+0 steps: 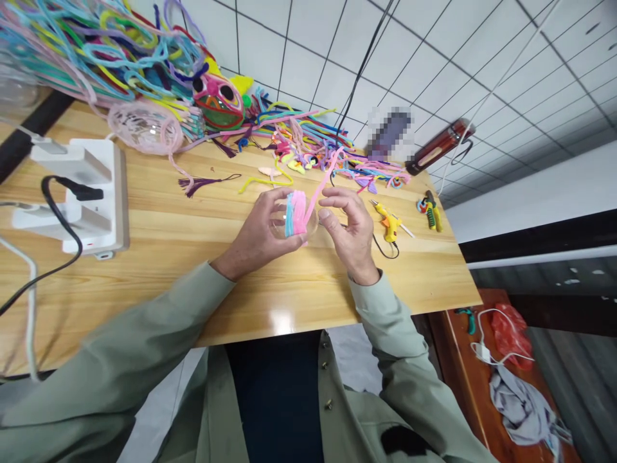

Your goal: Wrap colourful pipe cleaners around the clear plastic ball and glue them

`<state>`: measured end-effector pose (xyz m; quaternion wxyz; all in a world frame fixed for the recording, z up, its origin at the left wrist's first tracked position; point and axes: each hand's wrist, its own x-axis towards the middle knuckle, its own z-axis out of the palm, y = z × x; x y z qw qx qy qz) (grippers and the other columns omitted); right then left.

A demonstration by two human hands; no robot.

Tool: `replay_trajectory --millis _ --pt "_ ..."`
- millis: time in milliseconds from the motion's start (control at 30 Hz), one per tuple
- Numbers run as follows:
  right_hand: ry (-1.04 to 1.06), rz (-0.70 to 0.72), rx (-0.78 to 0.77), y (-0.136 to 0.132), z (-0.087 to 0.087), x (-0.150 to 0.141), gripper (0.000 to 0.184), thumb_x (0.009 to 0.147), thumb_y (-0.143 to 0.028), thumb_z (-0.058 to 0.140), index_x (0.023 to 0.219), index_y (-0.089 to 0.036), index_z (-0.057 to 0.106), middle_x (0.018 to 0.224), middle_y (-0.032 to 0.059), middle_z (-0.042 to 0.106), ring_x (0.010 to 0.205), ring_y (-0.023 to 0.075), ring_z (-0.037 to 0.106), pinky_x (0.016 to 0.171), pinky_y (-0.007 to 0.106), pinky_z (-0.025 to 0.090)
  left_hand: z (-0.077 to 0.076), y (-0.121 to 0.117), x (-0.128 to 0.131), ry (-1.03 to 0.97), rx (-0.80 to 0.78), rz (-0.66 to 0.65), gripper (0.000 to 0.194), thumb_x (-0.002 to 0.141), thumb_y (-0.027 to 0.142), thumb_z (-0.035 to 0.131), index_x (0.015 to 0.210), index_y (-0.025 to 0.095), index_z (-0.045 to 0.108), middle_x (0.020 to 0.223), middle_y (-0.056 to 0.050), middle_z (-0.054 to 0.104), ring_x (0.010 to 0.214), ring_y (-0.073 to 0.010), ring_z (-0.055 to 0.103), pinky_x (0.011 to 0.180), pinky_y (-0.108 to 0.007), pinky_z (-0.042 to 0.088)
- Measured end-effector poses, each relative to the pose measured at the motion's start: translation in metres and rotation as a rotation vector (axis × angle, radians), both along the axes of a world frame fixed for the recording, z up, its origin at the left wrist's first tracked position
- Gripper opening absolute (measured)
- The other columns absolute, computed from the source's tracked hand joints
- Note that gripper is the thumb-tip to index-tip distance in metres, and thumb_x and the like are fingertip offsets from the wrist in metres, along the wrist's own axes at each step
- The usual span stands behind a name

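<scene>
My left hand (263, 228) is closed round a clear, rounded plastic container (312, 225). Pink pipe cleaner (299, 207) and a light blue band (289, 215) are wrapped about its middle. One loose pink length (328, 175) sticks up and to the right from the wrapping. On the container's right side is my right hand (348, 225), its fingers curved and thumb apart from them, with nothing seen between them. Whether its thumb tip touches the container I cannot tell.
A yellow glue gun (389, 225) lies right of my hands, with pliers (434, 212) beyond it. A white power strip (116, 193) with plugs stands left. Pipe cleaners (130, 58) pile along the tiled wall, near a decorated figure (224, 106) and a red flask (438, 146).
</scene>
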<state>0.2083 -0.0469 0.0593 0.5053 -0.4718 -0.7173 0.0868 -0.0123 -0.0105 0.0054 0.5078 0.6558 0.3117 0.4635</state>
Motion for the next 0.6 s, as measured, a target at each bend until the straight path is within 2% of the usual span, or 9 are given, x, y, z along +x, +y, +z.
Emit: replay_trajectory --millis 133,333,500,600 --pt "-0.095 0.019 0.082 -0.004 -0.002 -0.005 0.013 0.113 -0.04 0.075 0.114 -0.029 0.082 0.128 0.0083 0.086 0.124 0.0276 0.081 0.112 0.053 0.065 -0.002 0.0 0.002 -0.018 0.001 0.013 0.087 0.083 0.05 0.098 0.155 0.03 0.055 0.164 -0.016 0.061 0.143 -0.0364 0.071 0.107 -0.05 0.071" --pt "-0.18 -0.042 0.079 -0.012 -0.006 -0.009 0.019 0.115 -0.042 0.069 0.119 -0.028 0.08 0.127 0.0102 0.087 0.123 0.0301 0.083 0.109 0.056 0.068 -0.004 0.001 0.005 -0.035 -0.023 0.038 0.087 0.082 0.051 0.097 0.155 0.028 0.055 0.163 -0.016 0.062 0.138 -0.0341 0.072 0.104 -0.048 0.071" --pt "-0.143 0.034 0.087 -0.011 -0.01 -0.008 0.018 0.115 -0.038 0.071 0.126 -0.028 0.081 0.135 0.0115 0.087 0.129 0.03 0.081 0.113 0.055 0.065 -0.007 0.001 0.005 -0.048 -0.019 0.004 0.085 0.083 0.046 0.098 0.155 0.029 0.056 0.161 -0.016 0.062 0.138 -0.0328 0.073 0.102 -0.046 0.072" --pt "-0.184 0.042 0.051 -0.01 -0.012 -0.006 0.022 0.116 -0.041 0.069 0.131 -0.029 0.08 0.146 0.0121 0.083 0.138 0.0317 0.078 0.119 0.06 0.062 -0.007 0.001 0.004 -0.042 -0.005 -0.012 0.086 0.082 0.048 0.1 0.154 0.029 0.056 0.161 -0.015 0.061 0.138 -0.0334 0.073 0.102 -0.046 0.072"
